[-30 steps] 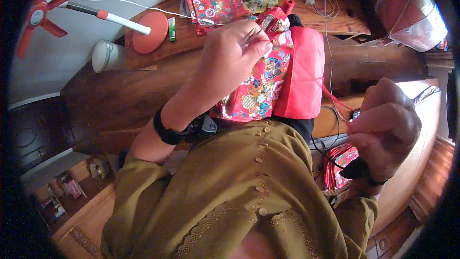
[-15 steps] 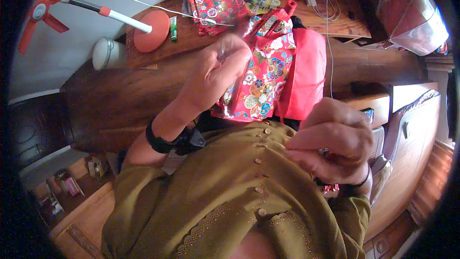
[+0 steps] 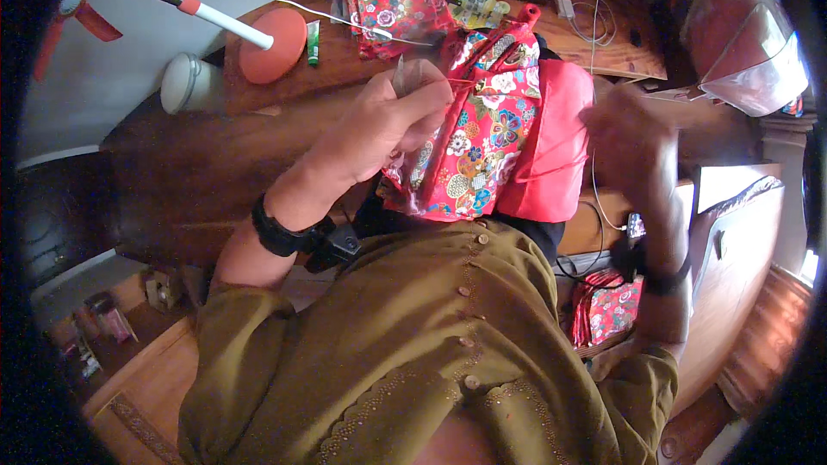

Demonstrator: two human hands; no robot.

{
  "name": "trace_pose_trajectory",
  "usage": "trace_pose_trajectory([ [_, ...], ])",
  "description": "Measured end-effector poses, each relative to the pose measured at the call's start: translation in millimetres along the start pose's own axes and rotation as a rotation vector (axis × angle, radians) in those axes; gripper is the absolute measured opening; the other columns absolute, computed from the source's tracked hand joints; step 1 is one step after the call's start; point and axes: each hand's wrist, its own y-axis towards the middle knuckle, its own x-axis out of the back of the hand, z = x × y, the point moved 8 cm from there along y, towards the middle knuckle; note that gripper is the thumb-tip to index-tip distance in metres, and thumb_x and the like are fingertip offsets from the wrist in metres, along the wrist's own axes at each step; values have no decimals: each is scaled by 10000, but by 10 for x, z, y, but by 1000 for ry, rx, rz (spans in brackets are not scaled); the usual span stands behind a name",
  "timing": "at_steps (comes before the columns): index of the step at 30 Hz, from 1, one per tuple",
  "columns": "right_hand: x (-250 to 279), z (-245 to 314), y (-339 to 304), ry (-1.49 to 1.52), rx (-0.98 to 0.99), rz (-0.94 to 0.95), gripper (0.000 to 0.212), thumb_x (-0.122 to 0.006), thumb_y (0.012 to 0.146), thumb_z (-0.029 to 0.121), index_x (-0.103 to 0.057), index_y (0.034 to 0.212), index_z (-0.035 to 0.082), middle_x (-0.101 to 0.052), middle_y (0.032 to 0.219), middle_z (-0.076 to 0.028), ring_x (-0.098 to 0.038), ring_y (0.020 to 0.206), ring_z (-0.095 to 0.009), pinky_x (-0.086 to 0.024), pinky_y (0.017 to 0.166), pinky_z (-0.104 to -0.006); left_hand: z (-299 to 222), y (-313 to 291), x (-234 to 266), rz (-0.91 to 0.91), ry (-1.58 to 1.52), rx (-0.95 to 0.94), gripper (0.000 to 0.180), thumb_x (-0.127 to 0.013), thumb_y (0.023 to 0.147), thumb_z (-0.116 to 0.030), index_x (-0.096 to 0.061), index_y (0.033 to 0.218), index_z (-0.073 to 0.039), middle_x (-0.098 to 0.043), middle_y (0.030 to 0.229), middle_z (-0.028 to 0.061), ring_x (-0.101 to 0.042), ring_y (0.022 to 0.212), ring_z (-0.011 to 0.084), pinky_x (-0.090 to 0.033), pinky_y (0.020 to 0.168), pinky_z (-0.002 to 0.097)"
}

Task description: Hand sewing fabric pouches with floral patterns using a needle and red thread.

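A red floral cloth (image 3: 487,133) lies across my lap, patterned with white, blue and gold blossoms. My left hand (image 3: 401,116) is closed on its left edge, fingers pinched together. A pale, shiny sliver sticks up by those fingers; I cannot make out what it is. From the fingertips a short red thread (image 3: 463,83) runs over the cloth. Plain red fabric (image 3: 551,142) lies along the cloth's right side. Off to the right of it, my right hand (image 3: 633,133) is raised and smeared by motion, so its fingers and anything in them cannot be made out.
On the wooden table (image 3: 336,90) stand a red-and-white fan (image 3: 274,45) and a green tube (image 3: 313,43). Bagged floral cloth (image 3: 392,4) and a coiled white cable (image 3: 594,13) lie farther back. Folded floral pieces (image 3: 607,306) sit at my right, near a hanging white cord (image 3: 595,172).
My right hand has swung up and away from my waist to the right of the cloth, uncovering the folded pieces. My left hand stays at the cloth's left edge.
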Motion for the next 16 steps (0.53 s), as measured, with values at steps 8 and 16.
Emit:
trace_pose_trajectory([
  [8, 153, -505, -202, 94, -668, -266, 208, -617, 773, -9, -612, 972, 55, -619, 803, -78, -632, 719, -220, -503, 627, -291, 52, -8, 48, -110, 36, -107, 130, -525, 944, -232, -502, 885, -118, -431, 609, -58, -304, 471, 13, -232, 405, 170],
  [16, -751, 323, 70, 215, -425, 96, 56, -648, 782, 39, -594, 798, 40, -588, 787, -71, -621, 680, -174, -489, 576, -313, -20, -65, -15, -98, 154, -127, 177, -503, 953, -275, -497, 904, -105, -437, 592, -55, -325, 472, 20, -249, 418, 174],
])
